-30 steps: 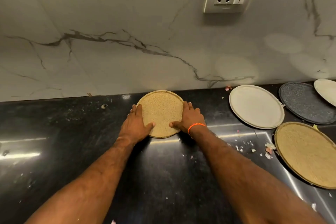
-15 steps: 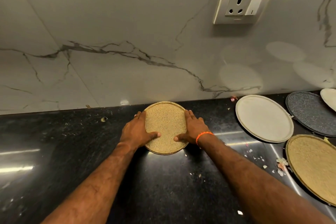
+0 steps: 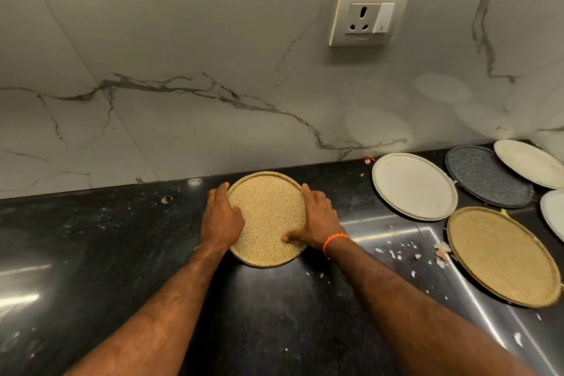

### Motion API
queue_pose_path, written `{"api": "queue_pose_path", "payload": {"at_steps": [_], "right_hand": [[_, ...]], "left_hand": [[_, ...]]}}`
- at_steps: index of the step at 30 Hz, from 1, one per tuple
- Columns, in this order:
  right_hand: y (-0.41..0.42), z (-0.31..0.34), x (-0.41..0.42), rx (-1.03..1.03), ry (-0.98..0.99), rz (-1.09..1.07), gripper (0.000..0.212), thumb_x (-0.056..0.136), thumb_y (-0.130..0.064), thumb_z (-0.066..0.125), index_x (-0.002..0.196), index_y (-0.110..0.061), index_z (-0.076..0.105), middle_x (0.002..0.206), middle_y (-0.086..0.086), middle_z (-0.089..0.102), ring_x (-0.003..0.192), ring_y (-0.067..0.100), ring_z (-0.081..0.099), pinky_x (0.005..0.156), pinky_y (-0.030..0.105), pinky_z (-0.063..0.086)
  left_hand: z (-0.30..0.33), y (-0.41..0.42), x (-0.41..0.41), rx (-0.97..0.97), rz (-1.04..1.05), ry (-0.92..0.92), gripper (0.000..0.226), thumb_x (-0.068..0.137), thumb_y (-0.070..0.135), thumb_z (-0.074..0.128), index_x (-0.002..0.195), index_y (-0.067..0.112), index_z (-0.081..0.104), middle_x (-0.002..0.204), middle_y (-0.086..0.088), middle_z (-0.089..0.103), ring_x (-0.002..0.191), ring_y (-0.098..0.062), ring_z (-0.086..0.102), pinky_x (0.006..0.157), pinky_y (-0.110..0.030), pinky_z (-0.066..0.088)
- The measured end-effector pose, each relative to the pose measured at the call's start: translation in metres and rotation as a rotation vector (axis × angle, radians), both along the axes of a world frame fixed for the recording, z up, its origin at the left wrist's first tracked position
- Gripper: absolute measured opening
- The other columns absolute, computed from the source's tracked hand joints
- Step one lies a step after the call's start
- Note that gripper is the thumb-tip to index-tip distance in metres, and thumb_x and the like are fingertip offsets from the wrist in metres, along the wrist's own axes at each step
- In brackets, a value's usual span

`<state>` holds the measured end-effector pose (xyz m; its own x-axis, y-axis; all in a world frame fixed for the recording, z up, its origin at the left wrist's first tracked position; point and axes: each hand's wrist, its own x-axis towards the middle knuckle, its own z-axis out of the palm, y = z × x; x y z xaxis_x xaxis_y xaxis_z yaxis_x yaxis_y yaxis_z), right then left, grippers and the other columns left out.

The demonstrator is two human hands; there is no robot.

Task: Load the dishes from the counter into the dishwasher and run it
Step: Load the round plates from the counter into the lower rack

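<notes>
A small round tan speckled plate (image 3: 268,217) lies on the black counter (image 3: 122,253), close to the marble wall. My left hand (image 3: 221,217) grips its left rim, with the thumb over the plate's surface. My right hand (image 3: 320,220), with an orange band on the wrist, grips the right rim, thumb lying on the plate near its front. To the right lie more plates: a large tan one (image 3: 500,256), a white one (image 3: 413,186), a dark speckled one (image 3: 485,175) and a pale one (image 3: 531,162) at the back. No dishwasher is in view.
Another pale plate (image 3: 555,210) is cut off by the right edge. Small food scraps (image 3: 396,250) are scattered on the counter between the plates. A wall socket (image 3: 369,15) sits above. The marble wall runs along the back of the counter.
Both hands stay on the small tan plate. My left thumb has slid further over its surface. The view has shifted a little, showing more plates on the right.
</notes>
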<state>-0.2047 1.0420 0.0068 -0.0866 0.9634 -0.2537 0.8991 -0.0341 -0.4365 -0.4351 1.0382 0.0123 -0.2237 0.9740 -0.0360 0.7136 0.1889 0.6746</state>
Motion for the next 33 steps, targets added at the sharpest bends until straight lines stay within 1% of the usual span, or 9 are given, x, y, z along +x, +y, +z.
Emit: {"api": "queue_pose_path", "payload": {"at_steps": [4, 7, 11, 14, 17, 21, 28, 31, 33], "right_hand": [[-0.030, 0.014, 0.006, 0.064, 0.146, -0.068, 0.125, 0.071, -0.043, 0.088, 0.159, -0.025, 0.001, 0.148, 0.001, 0.017, 0.137, 0.028, 0.038, 0.117, 0.047, 0.036], [-0.050, 0.031, 0.015, 0.146, 0.186, -0.092, 0.093, 0.087, -0.026, 0.076, 0.157, -0.023, 0.016, 0.141, 0.001, 0.024, 0.124, 0.027, 0.050, 0.111, 0.044, 0.044], [-0.085, 0.050, 0.027, 0.285, 0.250, -0.149, 0.052, 0.094, -0.012, 0.062, 0.140, -0.025, 0.044, 0.132, 0.001, 0.040, 0.104, 0.014, 0.052, 0.103, 0.041, 0.049], [-0.109, 0.060, 0.034, 0.353, 0.311, -0.196, 0.036, 0.094, -0.009, 0.060, 0.125, -0.027, 0.055, 0.119, -0.006, 0.053, 0.098, 0.008, 0.053, 0.095, 0.037, 0.051], [-0.138, 0.069, 0.042, 0.377, 0.354, -0.238, 0.032, 0.094, -0.008, 0.058, 0.119, -0.027, 0.056, 0.107, -0.007, 0.061, 0.095, 0.013, 0.059, 0.088, 0.038, 0.054], [-0.184, 0.072, 0.056, 0.406, 0.364, -0.281, 0.035, 0.095, -0.007, 0.056, 0.124, -0.026, 0.056, 0.105, -0.008, 0.061, 0.095, 0.016, 0.061, 0.089, 0.042, 0.056], [-0.267, 0.065, 0.079, 0.455, 0.311, -0.425, 0.062, 0.090, -0.012, 0.067, 0.144, -0.027, 0.040, 0.131, 0.003, 0.055, 0.114, 0.019, 0.056, 0.100, 0.041, 0.051], [-0.300, 0.062, 0.094, 0.493, 0.338, -0.536, 0.049, 0.090, -0.008, 0.064, 0.132, -0.030, 0.050, 0.116, -0.004, 0.060, 0.106, 0.017, 0.060, 0.090, 0.037, 0.052], [-0.321, 0.059, 0.105, 0.490, 0.308, -0.602, 0.034, 0.093, -0.009, 0.060, 0.120, -0.029, 0.060, 0.101, -0.010, 0.060, 0.098, 0.016, 0.061, 0.081, 0.030, 0.046]], "left_hand": [[0.011, -0.018, 0.005, 0.051, -0.003, -0.028, 0.059, 0.096, 0.006, 0.056, 0.152, 0.012, 0.039, 0.145, -0.010, 0.044, 0.130, -0.028, 0.050, 0.106, -0.041, 0.044], [0.027, -0.032, 0.004, 0.181, -0.026, -0.047, 0.043, 0.096, 0.005, 0.054, 0.138, 0.012, 0.054, 0.128, -0.008, 0.055, 0.116, -0.025, 0.058, 0.096, -0.037, 0.049], [0.044, -0.063, 0.006, 0.332, -0.068, -0.076, 0.030, 0.096, 0.007, 0.055, 0.124, 0.014, 0.060, 0.111, -0.003, 0.063, 0.102, -0.019, 0.061, 0.087, -0.041, 0.055], [0.054, -0.085, 0.011, 0.373, -0.105, -0.086, 0.024, 0.099, 0.010, 0.053, 0.121, 0.016, 0.057, 0.099, 0.001, 0.066, 0.089, -0.020, 0.065, 0.076, -0.039, 0.058], [0.061, -0.109, 0.018, 0.396, -0.136, -0.087, 0.018, 0.100, 0.014, 0.054, 0.118, 0.018, 0.055, 0.093, 0.004, 0.065, 0.083, -0.019, 0.066, 0.069, -0.036, 0.058], [0.067, -0.143, 0.032, 0.405, -0.200, -0.115, 0.016, 0.102, 0.014, 0.052, 0.117, 0.018, 0.055, 0.094, 0.001, 0.065, 0.083, -0.020, 0.065, 0.069, -0.036, 0.057], [0.069, -0.186, 0.071, 0.345, -0.334, -0.205, 0.011, 0.104, 0.012, 0.049, 0.111, 0.020, 0.052, 0.088, 0.011, 0.058, 0.078, -0.005, 0.059, 0.062, -0.019, 0.045], [0.067, -0.197, 0.090, 0.302, -0.463, -0.220, 0.011, 0.104, 0.015, 0.048, 0.109, 0.025, 0.051, 0.087, 0.010, 0.059, 0.078, -0.007, 0.060, 0.061, -0.021, 0.046], [0.066, -0.204, 0.103, 0.298, -0.559, -0.216, 0.011, 0.104, 0.017, 0.049, 0.107, 0.028, 0.051, 0.087, 0.010, 0.061, 0.078, -0.007, 0.061, 0.062, -0.025, 0.051]]}}
